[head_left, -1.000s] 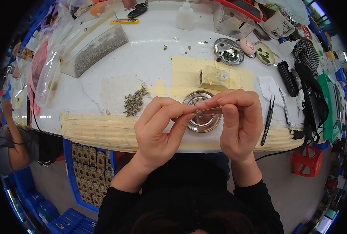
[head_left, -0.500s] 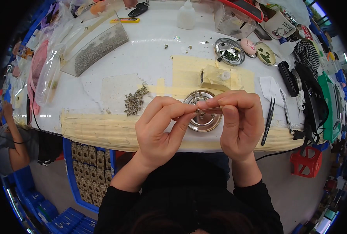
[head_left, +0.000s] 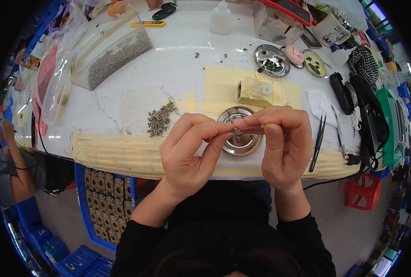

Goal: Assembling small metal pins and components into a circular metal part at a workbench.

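Both hands meet above a round metal dish [head_left: 240, 150] near the table's front edge. My left hand [head_left: 189, 150] pinches something tiny between thumb and forefinger; its kind is too small to make out. In my right hand [head_left: 286, 145] a thin, needle-like piece [head_left: 254, 128] is pinched, its tip pointing at the left fingertips. A few small metal bits lie in the dish, partly hidden by the fingers. Left of my left hand is a loose pile of small metal parts [head_left: 159, 121] on the white table.
A clear box of grey parts [head_left: 117, 60] stands at the back left. Behind the dish is a taped block [head_left: 254, 91]. Black tweezers [head_left: 317, 145] lie to the right. Farther back are a dish of dark green pieces [head_left: 272, 62] and a white bottle [head_left: 221, 19]. A blue crate [head_left: 87, 207] sits below the edge.
Almost nothing differs. Both hands hold the same pinch over the dish, with only a very slight shift of the right fingers.
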